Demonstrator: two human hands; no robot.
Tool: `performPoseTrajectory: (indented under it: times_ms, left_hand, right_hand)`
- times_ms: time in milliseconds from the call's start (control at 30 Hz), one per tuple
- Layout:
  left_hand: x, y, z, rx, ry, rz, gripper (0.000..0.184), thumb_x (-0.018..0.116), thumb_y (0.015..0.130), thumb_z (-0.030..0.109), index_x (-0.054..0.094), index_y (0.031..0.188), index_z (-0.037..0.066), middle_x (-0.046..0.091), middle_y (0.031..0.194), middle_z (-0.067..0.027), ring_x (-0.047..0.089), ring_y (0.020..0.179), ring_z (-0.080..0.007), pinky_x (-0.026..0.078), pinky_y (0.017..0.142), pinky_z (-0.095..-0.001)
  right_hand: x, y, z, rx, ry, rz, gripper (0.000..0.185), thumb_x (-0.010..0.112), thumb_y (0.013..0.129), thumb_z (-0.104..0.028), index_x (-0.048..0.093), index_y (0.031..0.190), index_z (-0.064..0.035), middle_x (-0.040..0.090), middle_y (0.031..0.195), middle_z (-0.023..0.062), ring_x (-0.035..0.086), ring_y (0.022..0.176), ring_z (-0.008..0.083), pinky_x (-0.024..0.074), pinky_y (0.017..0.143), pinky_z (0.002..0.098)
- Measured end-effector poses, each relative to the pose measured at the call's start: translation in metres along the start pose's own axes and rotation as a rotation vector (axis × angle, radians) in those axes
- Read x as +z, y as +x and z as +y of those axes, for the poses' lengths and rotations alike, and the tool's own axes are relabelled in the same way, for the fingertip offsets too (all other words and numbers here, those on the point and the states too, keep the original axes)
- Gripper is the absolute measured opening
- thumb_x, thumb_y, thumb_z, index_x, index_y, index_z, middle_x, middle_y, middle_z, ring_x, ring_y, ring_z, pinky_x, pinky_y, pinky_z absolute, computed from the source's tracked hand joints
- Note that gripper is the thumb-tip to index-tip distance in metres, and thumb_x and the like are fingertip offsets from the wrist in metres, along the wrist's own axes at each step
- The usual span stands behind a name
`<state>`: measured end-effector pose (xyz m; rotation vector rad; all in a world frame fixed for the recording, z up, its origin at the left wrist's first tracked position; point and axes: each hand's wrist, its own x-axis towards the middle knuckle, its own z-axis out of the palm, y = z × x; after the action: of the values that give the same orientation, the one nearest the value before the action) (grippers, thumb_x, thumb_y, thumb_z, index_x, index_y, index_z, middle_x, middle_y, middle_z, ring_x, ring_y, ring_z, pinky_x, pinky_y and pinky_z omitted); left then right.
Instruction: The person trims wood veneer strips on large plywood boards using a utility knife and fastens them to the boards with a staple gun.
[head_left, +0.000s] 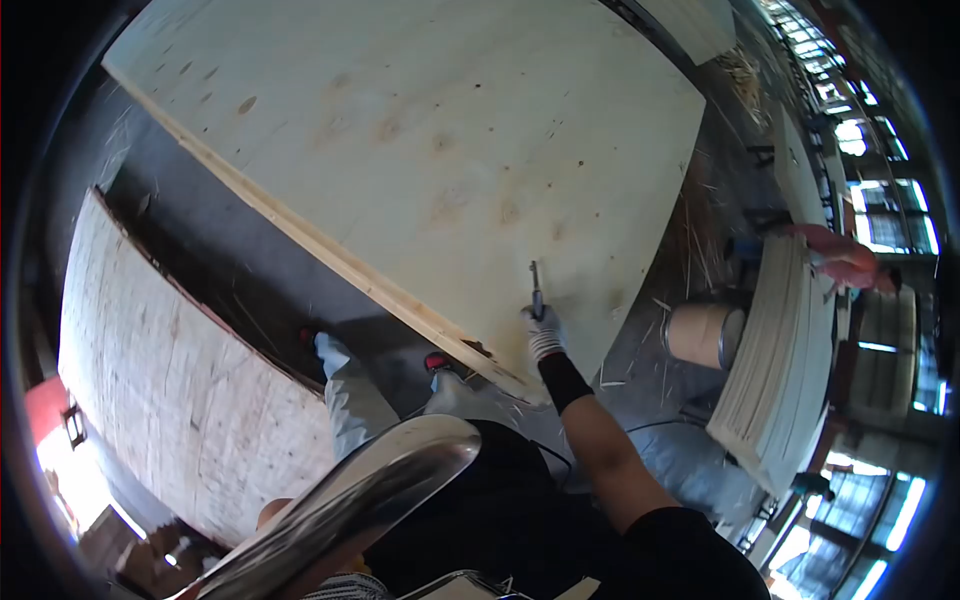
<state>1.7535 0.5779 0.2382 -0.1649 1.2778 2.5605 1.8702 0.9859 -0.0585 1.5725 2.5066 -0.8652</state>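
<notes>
My right hand point(543, 332), in a white-and-grey glove, is closed around the dark handle of a slim tool point(537, 290). The tool's narrow metal end points away from me over the near right corner of a large pale plywood sheet point(430, 150). Knots and small dark spots mark the sheet's face. A dark chipped patch point(478, 347) shows at its near edge, left of my right hand. At the bottom edge, a bit of striped glove shows of my left hand point(345, 588); its fingers are hidden. A blurred shiny curved metal object point(370, 500) crosses in front of my body.
Another plywood stack point(190, 380) stands at the left. On the right are a brown drum point(700, 335), a stack of pale sheets point(775, 350) and a person in red point(845, 262) beyond it. Wood scraps lie on the dark floor point(390, 350).
</notes>
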Motion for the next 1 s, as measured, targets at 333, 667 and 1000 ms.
performPoseTrajectory:
  times_ms: [333, 667, 1000]
  left_hand:
    - [-0.079, 0.167, 0.132, -0.249, 0.031, -0.187, 0.022, 0.052, 0.086, 0.024, 0.049, 0.073, 0.007, 0.048, 0.057, -0.0040, 0.043, 0.042, -0.0113, 0.037, 0.042, -0.0228]
    - [-0.147, 0.351, 0.210, -0.308, 0.170, -0.097, 0.024, 0.051, 0.087, 0.025, 0.048, 0.071, 0.008, 0.049, 0.057, -0.0040, 0.043, 0.043, -0.0113, 0.038, 0.042, -0.0231]
    - [-0.171, 0.505, 0.268, -0.385, 0.270, 0.011, 0.026, 0.049, 0.088, 0.026, 0.047, 0.069, 0.008, 0.049, 0.057, -0.0040, 0.043, 0.043, -0.0113, 0.038, 0.043, -0.0235]
  right_hand:
    - [0.131, 0.000, -0.103, 0.260, 0.320, -0.034, 0.033, 0.060, 0.079, -0.034, 0.056, 0.086, -0.0018, 0.055, 0.069, 0.0095, 0.051, 0.063, 0.0226, 0.0413, 0.059, 0.0393]
    - [0.109, -0.018, -0.183, 0.597, -0.285, 0.112, 0.034, 0.057, 0.079, -0.033, 0.057, 0.092, -0.0012, 0.062, 0.083, 0.0167, 0.059, 0.070, 0.0306, 0.0464, 0.065, 0.0402]
    - [0.273, -0.003, -0.322, 0.531, 0.616, 0.229, 0.026, 0.062, 0.077, -0.029, 0.056, 0.084, -0.0047, 0.056, 0.068, 0.0033, 0.048, 0.061, 0.0126, 0.0403, 0.057, 0.0311]
